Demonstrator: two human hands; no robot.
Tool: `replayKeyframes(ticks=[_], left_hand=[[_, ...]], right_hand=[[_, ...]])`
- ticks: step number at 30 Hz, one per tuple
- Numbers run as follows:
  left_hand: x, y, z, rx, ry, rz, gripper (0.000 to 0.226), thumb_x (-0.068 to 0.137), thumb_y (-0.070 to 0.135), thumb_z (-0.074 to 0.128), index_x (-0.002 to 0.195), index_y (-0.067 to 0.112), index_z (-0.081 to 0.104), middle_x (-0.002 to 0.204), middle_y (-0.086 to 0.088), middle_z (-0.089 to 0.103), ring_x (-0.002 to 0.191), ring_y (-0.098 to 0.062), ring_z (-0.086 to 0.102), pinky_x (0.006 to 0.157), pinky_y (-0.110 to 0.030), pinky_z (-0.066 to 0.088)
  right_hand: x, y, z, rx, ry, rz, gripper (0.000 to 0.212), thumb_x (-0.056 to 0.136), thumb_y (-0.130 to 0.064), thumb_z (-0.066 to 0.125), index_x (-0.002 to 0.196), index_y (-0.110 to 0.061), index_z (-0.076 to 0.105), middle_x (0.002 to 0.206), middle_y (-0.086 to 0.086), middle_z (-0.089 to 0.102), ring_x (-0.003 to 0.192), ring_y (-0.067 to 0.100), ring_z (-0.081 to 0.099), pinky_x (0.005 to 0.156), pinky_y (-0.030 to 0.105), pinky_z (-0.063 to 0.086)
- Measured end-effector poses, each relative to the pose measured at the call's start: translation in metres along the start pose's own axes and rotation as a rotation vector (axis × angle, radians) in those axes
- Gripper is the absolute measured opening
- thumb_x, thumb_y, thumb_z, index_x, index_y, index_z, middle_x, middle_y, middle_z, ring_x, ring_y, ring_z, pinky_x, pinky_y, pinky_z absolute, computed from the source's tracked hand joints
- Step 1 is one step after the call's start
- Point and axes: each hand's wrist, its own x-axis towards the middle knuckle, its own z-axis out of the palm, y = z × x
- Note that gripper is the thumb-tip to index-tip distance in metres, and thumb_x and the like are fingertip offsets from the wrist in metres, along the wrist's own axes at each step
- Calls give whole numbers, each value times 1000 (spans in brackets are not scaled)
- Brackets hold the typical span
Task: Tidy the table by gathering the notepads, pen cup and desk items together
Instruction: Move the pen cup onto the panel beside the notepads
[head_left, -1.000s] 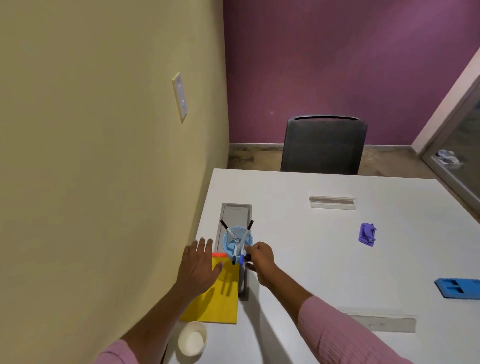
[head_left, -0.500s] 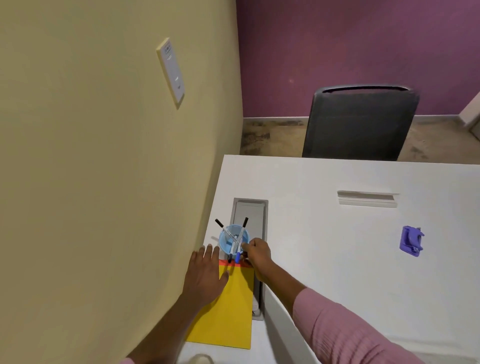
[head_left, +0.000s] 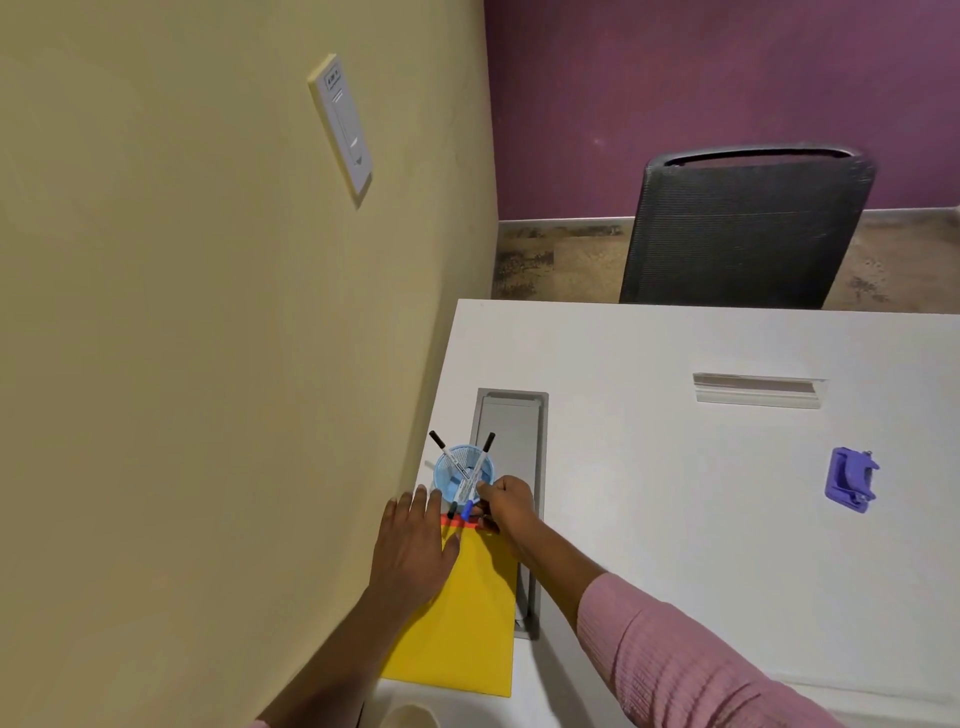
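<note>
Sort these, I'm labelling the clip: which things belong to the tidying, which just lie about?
Job: notepad, pen cup, purple item; left hand on notepad, right hand gripping pen cup.
Lying about: chair, wall switch, cable hatch.

Left hand lies flat, fingers straight, pointing to 12 o'clock. At its 2 o'clock, the right hand, arm in a pink sleeve, curls round the pen cup rim.
</note>
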Motion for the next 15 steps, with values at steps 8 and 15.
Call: replayKeyframes(ticks=[8,15], left_hand=[[-6,-2,-2,-36,3,-24,67,94,54,34,149,16,23,156,-9,29,143,-25,25,119,-41,12],[-8,0,-10,-67,14,-28,68,94,52,37,150,16,21,157,-10,26,144,-26,23,120,-41,11]], right_hand=[[1,-7,4,52,-41,64,24,95,-29,58,85,-8,61,79,11,67,60,17,59,65,27,53],[-3,0,1,106,-51,102,41,92,-38,60,98,2,67,81,14,65,63,20,54,65,29,49]])
